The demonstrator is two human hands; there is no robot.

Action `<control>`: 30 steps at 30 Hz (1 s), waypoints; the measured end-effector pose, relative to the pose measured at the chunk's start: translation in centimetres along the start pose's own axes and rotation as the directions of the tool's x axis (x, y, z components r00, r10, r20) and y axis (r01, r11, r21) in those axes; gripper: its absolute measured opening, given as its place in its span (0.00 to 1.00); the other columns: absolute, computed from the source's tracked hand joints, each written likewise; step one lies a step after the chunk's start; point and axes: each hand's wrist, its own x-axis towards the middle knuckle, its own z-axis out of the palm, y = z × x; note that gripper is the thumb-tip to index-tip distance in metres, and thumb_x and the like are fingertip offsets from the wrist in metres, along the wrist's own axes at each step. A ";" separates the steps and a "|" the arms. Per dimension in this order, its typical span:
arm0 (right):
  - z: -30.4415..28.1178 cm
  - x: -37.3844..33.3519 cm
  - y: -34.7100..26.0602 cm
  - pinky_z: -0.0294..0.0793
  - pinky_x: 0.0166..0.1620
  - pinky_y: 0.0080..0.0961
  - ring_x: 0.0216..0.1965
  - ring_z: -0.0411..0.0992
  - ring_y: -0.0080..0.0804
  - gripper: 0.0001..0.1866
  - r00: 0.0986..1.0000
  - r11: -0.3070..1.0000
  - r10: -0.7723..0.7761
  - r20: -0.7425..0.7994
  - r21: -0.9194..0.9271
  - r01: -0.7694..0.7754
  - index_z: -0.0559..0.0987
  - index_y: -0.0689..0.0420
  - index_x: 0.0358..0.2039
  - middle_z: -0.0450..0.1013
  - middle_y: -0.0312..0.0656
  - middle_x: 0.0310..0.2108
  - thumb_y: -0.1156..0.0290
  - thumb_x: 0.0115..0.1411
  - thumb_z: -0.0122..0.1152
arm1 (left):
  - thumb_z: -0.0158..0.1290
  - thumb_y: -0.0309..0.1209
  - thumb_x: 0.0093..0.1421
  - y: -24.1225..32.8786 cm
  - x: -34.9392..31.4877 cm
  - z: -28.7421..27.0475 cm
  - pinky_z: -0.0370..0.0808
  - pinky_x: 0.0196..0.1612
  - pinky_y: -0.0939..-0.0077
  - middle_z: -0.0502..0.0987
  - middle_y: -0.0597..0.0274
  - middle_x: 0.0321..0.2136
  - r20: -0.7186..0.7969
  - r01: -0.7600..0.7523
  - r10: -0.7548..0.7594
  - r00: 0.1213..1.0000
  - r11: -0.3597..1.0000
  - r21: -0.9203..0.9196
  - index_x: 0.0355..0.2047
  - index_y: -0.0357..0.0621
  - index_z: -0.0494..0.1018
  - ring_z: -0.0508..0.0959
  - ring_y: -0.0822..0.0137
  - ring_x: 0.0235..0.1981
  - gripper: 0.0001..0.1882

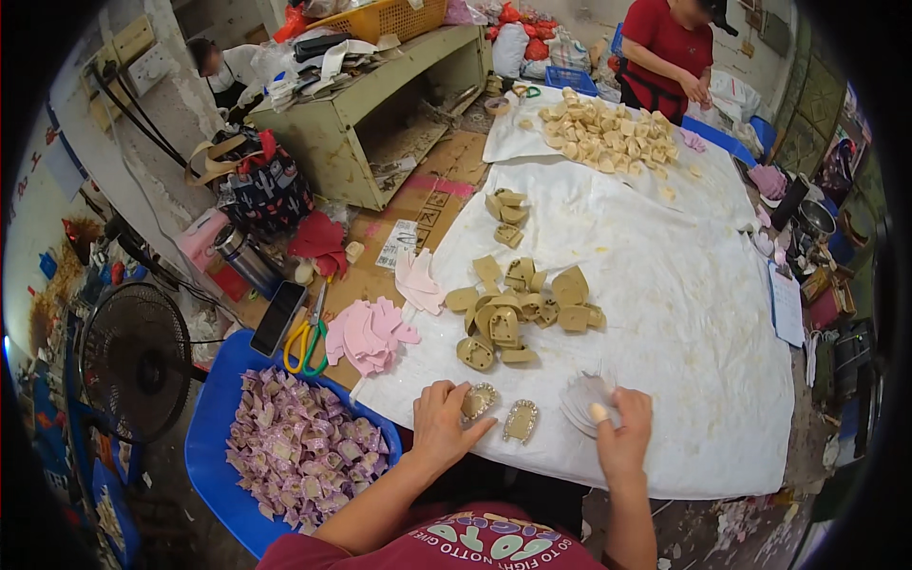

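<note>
My left hand (441, 425) is at the near edge of the white-covered table, its thumb and fingers around a small tan piece (478, 401) rimmed with shiny stones. Beside it lies a second tan piece, U-shaped, with a stone rim (521, 421). Farther right, my right hand (624, 432) has a pale cover on its thumb and grips a fanned bunch of thin, clear strips (587, 403); the fingers beneath are partly hidden. Beyond both hands, a loose pile of tan, curved pieces with small holes (503, 313) is spread on the cloth.
Pink cut pieces (370, 334) lie at the table's left, near scissors (306, 344) and a phone (280, 318). A blue tub (214, 446) holds many purple pieces. Cream pieces (608, 133) are heaped at the far end, where another person (665, 52) stands. A black fan (138, 361) stands left.
</note>
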 end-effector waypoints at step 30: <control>1.5 -2.6 5.0 0.64 0.52 0.36 0.49 0.68 0.43 0.07 0.990 0.999 0.038 -0.133 -0.002 -0.038 0.75 0.61 0.31 0.74 0.43 0.38 0.80 0.49 0.56 | 0.60 0.30 0.47 8.7 1.2 7.8 0.59 0.54 0.52 0.73 0.61 0.43 0.174 -0.536 0.597 0.783 0.789 -0.300 0.37 0.46 0.74 0.70 0.57 0.48 0.15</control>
